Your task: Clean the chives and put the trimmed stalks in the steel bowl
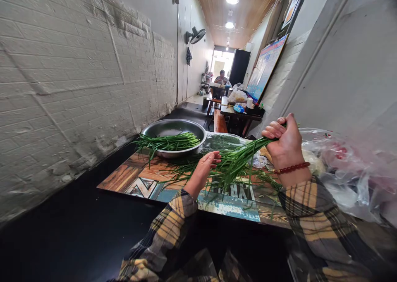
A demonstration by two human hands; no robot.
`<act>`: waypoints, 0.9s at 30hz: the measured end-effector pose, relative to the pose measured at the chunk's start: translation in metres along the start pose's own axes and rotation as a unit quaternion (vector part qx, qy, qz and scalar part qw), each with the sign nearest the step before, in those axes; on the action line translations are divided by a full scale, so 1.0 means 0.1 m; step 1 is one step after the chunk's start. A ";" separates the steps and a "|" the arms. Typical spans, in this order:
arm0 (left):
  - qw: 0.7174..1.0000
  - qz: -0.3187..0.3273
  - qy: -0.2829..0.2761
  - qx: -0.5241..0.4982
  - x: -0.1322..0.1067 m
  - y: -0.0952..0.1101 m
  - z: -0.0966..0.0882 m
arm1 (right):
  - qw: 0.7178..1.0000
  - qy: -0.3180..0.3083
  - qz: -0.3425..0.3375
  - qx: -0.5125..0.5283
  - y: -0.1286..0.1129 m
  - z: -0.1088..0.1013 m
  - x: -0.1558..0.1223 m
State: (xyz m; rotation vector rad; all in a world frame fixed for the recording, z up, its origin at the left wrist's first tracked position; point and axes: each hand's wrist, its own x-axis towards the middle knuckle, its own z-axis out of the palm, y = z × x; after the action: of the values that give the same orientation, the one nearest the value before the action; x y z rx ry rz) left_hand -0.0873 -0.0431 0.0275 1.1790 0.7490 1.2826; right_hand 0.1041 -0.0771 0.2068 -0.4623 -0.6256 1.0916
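My right hand (283,139) is closed around one end of a bunch of garlic chives (242,160), raised over the right part of the table. The long green leaves slant down to the left from my fist. Beside the hanging leaves, my left hand (206,166) has its fingers stretched out and holds nothing. More chives (173,142) lie in a wide metal basin (182,152) at the table's far left, with leaf tips drooping over its rim. Loose leaves and trimmings lie on the patterned wooden tabletop (124,175) beneath my hands.
Clear plastic bags (347,166) are heaped at the table's right. A plastic sheet or bag (225,140) lies behind the chives. Farther back, another table (228,108) carries bags and a paper roll, and a person (221,78) sits beyond it. A brick wall (77,75) runs along the left.
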 end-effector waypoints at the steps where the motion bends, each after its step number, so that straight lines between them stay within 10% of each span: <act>1: 1.000 -0.001 -0.002 -0.003 -0.01 -0.02 0.00 | 1.000 0.002 0.003 0.001 0.00 0.01 -0.01; 17: 0.935 -0.192 -0.215 -0.207 -0.27 -0.14 0.32 | 0.999 0.019 0.029 0.018 0.05 -0.06 0.06; 27: 0.946 -0.177 -0.208 -0.174 -0.51 -0.25 0.17 | 0.993 0.023 -0.056 -0.098 0.19 -0.11 0.10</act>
State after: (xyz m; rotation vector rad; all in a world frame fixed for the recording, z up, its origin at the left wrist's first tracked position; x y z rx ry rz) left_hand -0.0734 -0.0932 -0.0005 0.9289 0.3763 0.7868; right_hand 0.1015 -0.0606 0.1890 -0.6133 -0.7141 0.9152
